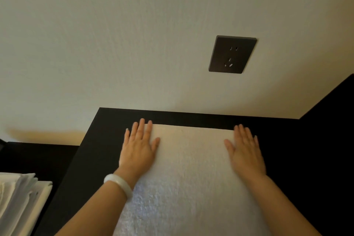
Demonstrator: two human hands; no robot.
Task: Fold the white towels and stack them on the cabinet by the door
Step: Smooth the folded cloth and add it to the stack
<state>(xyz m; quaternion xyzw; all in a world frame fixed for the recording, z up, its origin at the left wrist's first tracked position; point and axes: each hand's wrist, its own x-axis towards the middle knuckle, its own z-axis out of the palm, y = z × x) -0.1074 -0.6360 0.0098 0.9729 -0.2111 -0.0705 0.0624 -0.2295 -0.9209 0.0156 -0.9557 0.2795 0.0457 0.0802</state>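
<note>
Fingers straight; left hand, right hand flat on white towel, atop cabinet.

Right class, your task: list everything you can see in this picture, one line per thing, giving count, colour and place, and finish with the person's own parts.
towel: one, white, spread flat on the cabinet top
cabinet: one, black, against the wall
wall: one, off-white, behind the cabinet
socket: one, dark, on the wall above the towel's right side
linen pile: one, white, lower left beside the cabinet
bangle: one, white, on the left wrist
left hand: flat on the towel's far left corner
right hand: flat on the towel's far right corner
</note>
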